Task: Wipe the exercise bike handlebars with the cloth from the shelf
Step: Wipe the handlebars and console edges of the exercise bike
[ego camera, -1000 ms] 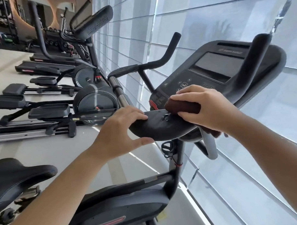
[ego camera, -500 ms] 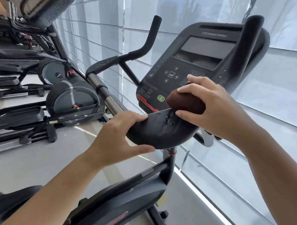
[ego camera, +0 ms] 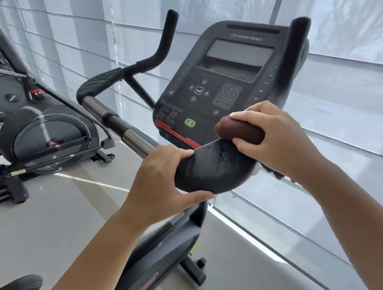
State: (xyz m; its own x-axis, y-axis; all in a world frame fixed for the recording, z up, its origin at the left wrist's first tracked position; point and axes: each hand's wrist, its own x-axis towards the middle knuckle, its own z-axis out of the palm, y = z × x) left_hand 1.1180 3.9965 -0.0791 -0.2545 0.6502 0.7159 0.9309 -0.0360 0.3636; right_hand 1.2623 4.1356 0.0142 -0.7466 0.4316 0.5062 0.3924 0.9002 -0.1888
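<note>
The exercise bike's black handlebars (ego camera: 211, 170) curve around a dark console (ego camera: 227, 78) at centre. My left hand (ego camera: 163, 180) grips the near curved pad of the handlebars, thumb underneath. My right hand (ego camera: 277, 139) is closed on a rolled brown cloth (ego camera: 240, 132) and presses it against the bar just right of the pad, below the console. A chrome and black section of the handlebars (ego camera: 118, 123) runs up left to an upright horn (ego camera: 167, 35). The right horn (ego camera: 296, 54) rises behind my right hand.
Another exercise machine with a round flywheel cover (ego camera: 47, 139) stands at left on the grey floor (ego camera: 58, 214). A window wall with pale blinds (ego camera: 336, 96) runs close behind the bike. A black saddle edge (ego camera: 17, 289) shows at bottom left.
The view has swung right and closer to the console. Both hands keep their hold; the right hand with the cloth has barely shifted along the bar.
</note>
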